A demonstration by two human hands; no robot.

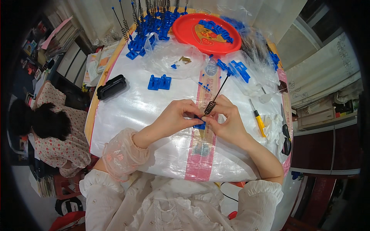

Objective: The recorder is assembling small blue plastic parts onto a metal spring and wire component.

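Near the middle of the table, my left hand (179,117) and my right hand (228,119) meet with fingertips pinched together. Between them is a small blue plastic base (199,126), partly covered by my fingers; my left hand grips it. A black coil spring (210,107) rises from my right fingertips, and a thin dark rod (221,90) extends from it, slanting up to the right. Exactly how spring and base join is hidden by my fingers. Beyond my left hand lie two blue square bases (159,82) side by side. Tiny blue pieces (204,86) are scattered past my right hand.
A red round tray (185,30) holds blue parts at the back. Left of it stand several blue-based spring assemblies (154,23). A clear plastic bag (165,59) bears brass-coloured pins (185,60). A black case (111,87), a yellow-handled screwdriver (259,124) and scissors (286,138) lie around. Another person (58,127) is at left.
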